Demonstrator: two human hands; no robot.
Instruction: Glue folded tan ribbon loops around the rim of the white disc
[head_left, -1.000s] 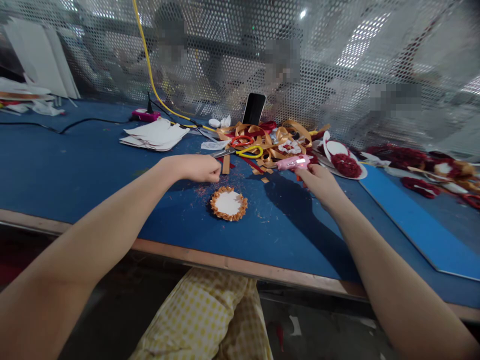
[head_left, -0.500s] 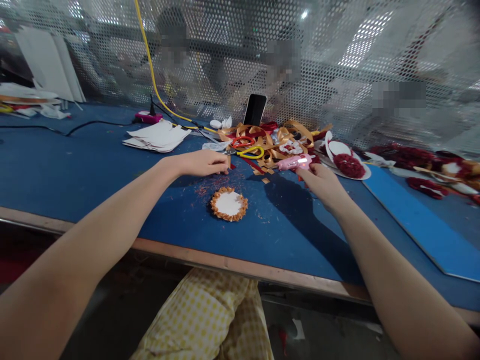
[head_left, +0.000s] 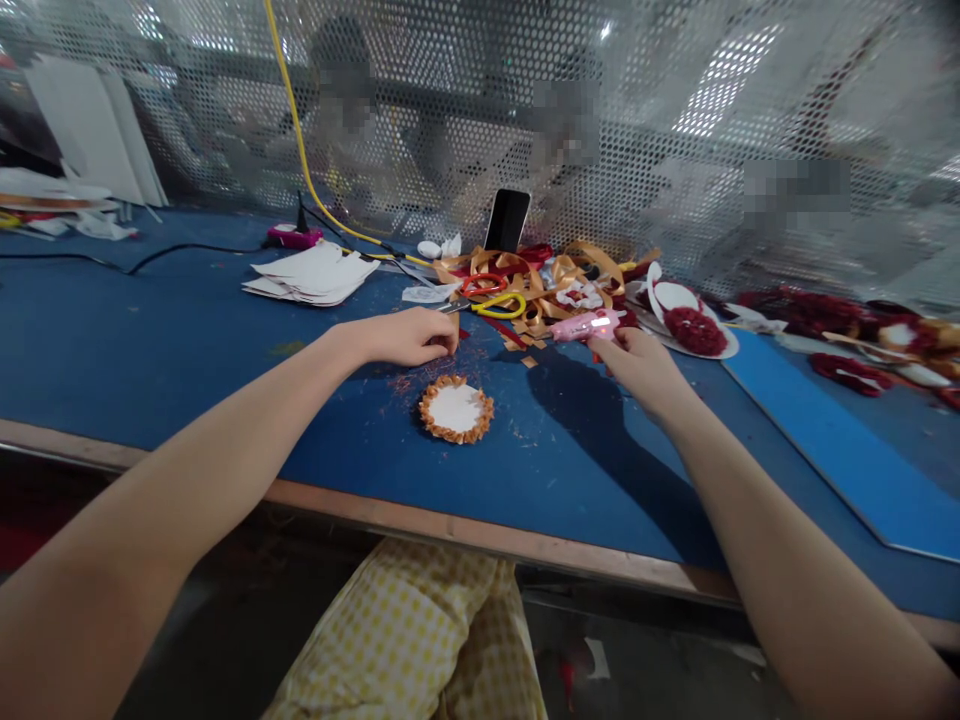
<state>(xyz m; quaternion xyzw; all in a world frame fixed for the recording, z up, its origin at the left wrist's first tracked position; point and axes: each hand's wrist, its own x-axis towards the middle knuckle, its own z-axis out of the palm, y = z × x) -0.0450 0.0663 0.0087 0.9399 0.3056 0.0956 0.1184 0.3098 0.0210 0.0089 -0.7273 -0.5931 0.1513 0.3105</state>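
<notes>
My right hand (head_left: 637, 365) grips a pink hot glue gun (head_left: 589, 326), its nozzle turned left toward small cut ribbon pieces (head_left: 529, 361). The fingers of my left hand (head_left: 416, 337) are curled together, low over the table beside the scissors; a tan sliver shows at the fingertips, but whether they hold it is unclear. Between and nearer than both hands lies a white disc (head_left: 456, 409) edged with a ring of folded golden-brown ribbon (head_left: 480, 431). Scissors with red and yellow handles (head_left: 501, 305) rest just behind my left hand.
Gold and red ribbons (head_left: 592, 262) are heaped behind the scissors, near a propped phone (head_left: 508, 220). White sheets (head_left: 315, 275) are stacked left. Discs with a dark red rosette (head_left: 697, 331) and a blue board (head_left: 840, 440) lie right. A perforated metal screen (head_left: 450, 120) stands behind.
My left hand has shifted very slightly and its fingers look a little more curled. My right hand and the glue gun stay nearly still; the whole view has drifted a touch.
</notes>
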